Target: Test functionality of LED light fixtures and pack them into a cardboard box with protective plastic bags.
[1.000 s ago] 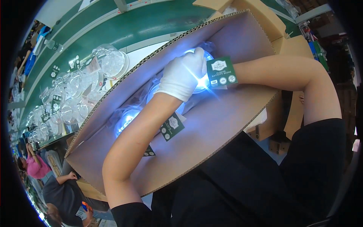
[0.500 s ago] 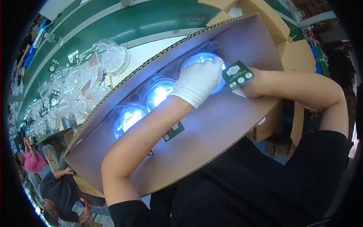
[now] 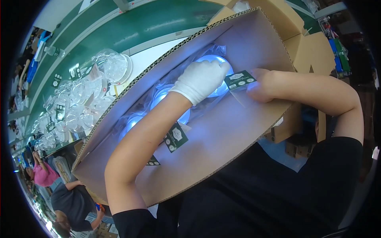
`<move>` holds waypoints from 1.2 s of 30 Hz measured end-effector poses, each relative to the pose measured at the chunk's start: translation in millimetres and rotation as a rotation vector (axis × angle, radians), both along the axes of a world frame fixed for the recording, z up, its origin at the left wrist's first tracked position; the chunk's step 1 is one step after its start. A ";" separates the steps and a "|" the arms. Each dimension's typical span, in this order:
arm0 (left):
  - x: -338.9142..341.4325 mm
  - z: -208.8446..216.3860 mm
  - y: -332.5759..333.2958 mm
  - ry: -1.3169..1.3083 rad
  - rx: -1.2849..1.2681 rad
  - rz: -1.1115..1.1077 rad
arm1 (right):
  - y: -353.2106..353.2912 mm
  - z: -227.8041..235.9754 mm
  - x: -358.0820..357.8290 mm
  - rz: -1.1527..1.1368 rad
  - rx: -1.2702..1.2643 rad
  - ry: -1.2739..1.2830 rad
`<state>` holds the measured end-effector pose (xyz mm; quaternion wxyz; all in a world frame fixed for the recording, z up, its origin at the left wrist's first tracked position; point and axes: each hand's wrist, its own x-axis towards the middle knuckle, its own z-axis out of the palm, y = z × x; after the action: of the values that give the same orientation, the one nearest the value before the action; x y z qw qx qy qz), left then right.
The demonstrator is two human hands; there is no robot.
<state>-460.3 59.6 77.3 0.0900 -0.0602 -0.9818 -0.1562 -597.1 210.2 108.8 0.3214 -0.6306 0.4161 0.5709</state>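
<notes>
Cardboard walls enclose three lit domes, set in a slanting row along the far wall of an open box (image 3: 214, 139). The end dome (image 3: 220, 88), by the box's right end, glows blue-white beneath the left hand (image 3: 203, 78), which wears a white glove and lies across its top; the fingers curl together there, though whether they are clamped on the dome cannot be told. The right hand (image 3: 264, 85), bare, reaches over the box's right near corner and is beside a green printed tag (image 3: 240, 79) at that dome; its fingertips are blurred and partly hidden, so I cannot tell whether they pinch the tag or stand apart. The middle dome (image 3: 160, 98) and the left dome (image 3: 133, 122) are partly covered by the left forearm, with clear plastic film (image 3: 216, 49) bunched around the row. A second green tag (image 3: 174, 138) hangs toward the near wall. Beyond the box's far edge, unlit clear domes (image 3: 115, 67) crowd the left end of a green bench (image 3: 170, 22). Another open carton (image 3: 313, 53) stands past the box's right far corner. Two people are at the lower left, one in a pink top (image 3: 44, 175).
</notes>
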 end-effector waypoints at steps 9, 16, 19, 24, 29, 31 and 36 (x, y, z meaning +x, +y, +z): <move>-13.1 -8.2 5.8 0.051 -0.111 -0.114 | -1.3 27.8 -7.9 -0.105 -0.171 -0.115; -6.3 -32.3 9.7 0.035 -0.035 -0.005 | 17.9 140.6 -6.7 -0.429 -0.756 -0.617; -18.3 -27.9 -11.8 -0.130 0.147 -0.005 | 32.2 145.8 -18.3 -0.554 -1.086 -0.955; -32.9 -27.1 -21.4 -0.135 0.192 -0.016 | 66.9 157.3 -44.1 -0.895 -1.589 -0.863; -25.7 -28.0 -11.1 -0.122 0.084 0.020 | 75.6 126.2 -84.8 -0.986 -1.837 -0.760; -28.0 -25.5 -14.2 -0.165 0.080 0.027 | 77.6 111.2 -99.6 -1.139 -1.861 -0.729; -30.2 -22.7 -8.9 -0.147 -0.001 -0.008 | 76.4 63.0 -158.0 -1.356 -1.822 -0.541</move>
<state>-490.4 50.7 54.6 0.0170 -0.0524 -0.9855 -0.1602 -755.1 286.6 171.8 0.0670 -0.3776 0.8415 -0.3805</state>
